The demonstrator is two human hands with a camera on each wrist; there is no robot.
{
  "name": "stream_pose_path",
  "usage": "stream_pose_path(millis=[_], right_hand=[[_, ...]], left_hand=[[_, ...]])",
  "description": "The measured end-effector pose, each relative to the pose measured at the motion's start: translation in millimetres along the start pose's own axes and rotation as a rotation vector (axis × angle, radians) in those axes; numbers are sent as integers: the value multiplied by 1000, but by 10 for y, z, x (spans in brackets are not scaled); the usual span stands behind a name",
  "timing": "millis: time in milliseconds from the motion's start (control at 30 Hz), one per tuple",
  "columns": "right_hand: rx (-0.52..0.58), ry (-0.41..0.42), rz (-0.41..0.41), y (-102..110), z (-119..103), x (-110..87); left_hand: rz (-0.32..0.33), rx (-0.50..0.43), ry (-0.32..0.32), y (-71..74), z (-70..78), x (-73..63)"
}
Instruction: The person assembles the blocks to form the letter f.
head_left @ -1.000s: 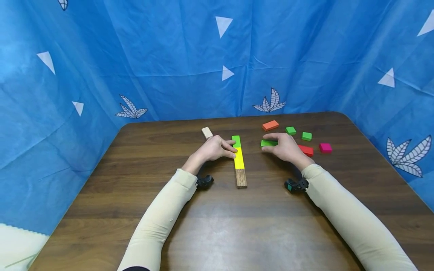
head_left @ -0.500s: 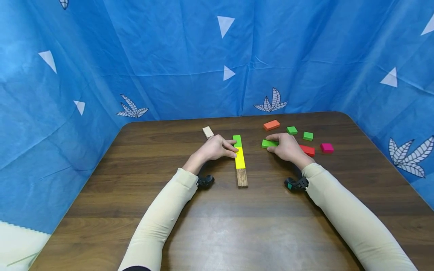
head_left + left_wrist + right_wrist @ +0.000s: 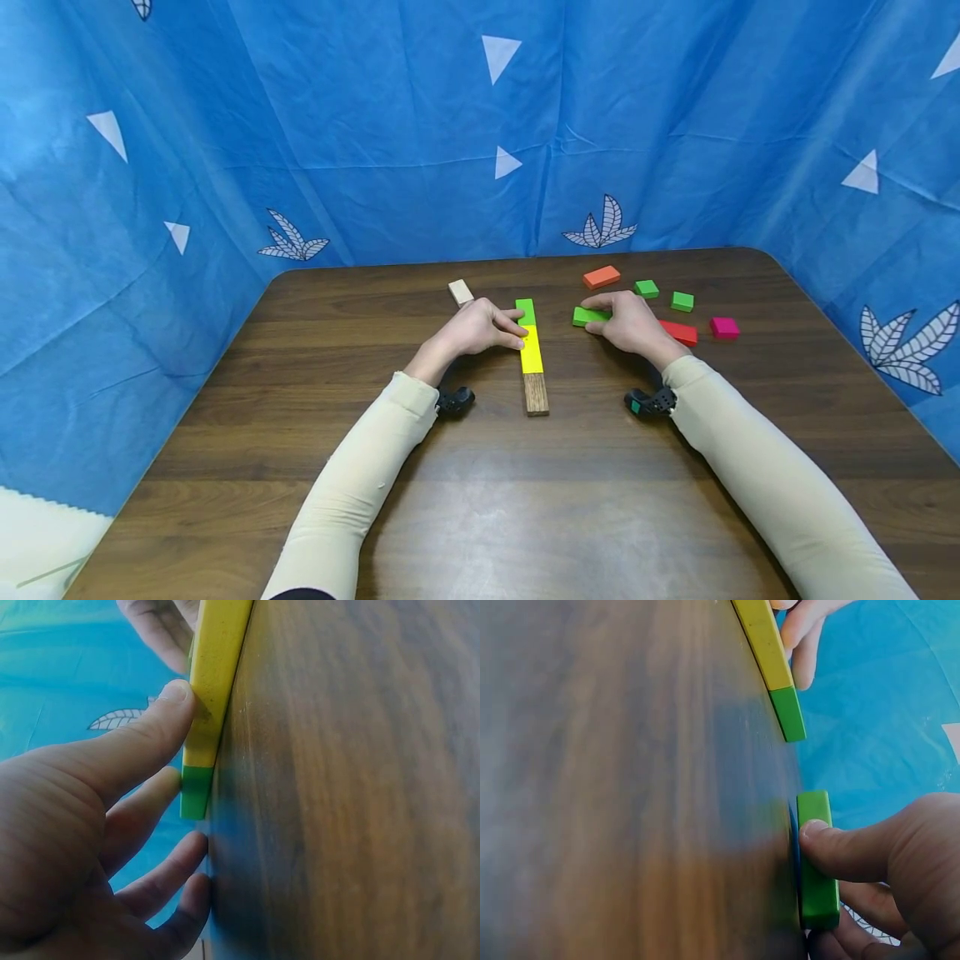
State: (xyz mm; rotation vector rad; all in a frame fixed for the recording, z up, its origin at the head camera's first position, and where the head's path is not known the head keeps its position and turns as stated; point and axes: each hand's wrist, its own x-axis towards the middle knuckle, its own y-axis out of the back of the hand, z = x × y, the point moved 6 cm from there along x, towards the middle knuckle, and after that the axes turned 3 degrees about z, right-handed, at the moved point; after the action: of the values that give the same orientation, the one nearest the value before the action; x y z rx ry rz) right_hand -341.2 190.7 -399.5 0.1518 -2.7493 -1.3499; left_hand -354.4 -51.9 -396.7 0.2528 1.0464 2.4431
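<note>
A row lies on the table: a bare wooden block (image 3: 536, 394) nearest, a yellow block (image 3: 530, 350) in the middle and a small green block (image 3: 526, 312) at the far end. My left hand (image 3: 477, 327) touches the row's left side; in the left wrist view its thumb (image 3: 169, 701) rests against the yellow block and a finger is close to the green end. To the right, my right hand (image 3: 628, 323) pinches a longer green block (image 3: 817, 900) between thumb and fingers. A thin gap shows between that block and the table.
A pale wooden block (image 3: 460, 292) lies beyond my left hand. Around my right hand lie an orange block (image 3: 602, 277), two small green blocks, one nearer the back (image 3: 647, 289), a red block (image 3: 678, 333) and a magenta block (image 3: 724, 327). Blue curtain (image 3: 420, 125) hangs behind the table.
My right hand has shifted slightly left with the longer green block, toward the row. The left hand and the row stay in place.
</note>
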Motion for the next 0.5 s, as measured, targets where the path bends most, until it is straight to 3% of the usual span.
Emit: stream_pose_path(millis=[500], right_hand=[[-10,30,-42,-79,-114,222]], left_hand=[[9,19,0,-8,17,-2]])
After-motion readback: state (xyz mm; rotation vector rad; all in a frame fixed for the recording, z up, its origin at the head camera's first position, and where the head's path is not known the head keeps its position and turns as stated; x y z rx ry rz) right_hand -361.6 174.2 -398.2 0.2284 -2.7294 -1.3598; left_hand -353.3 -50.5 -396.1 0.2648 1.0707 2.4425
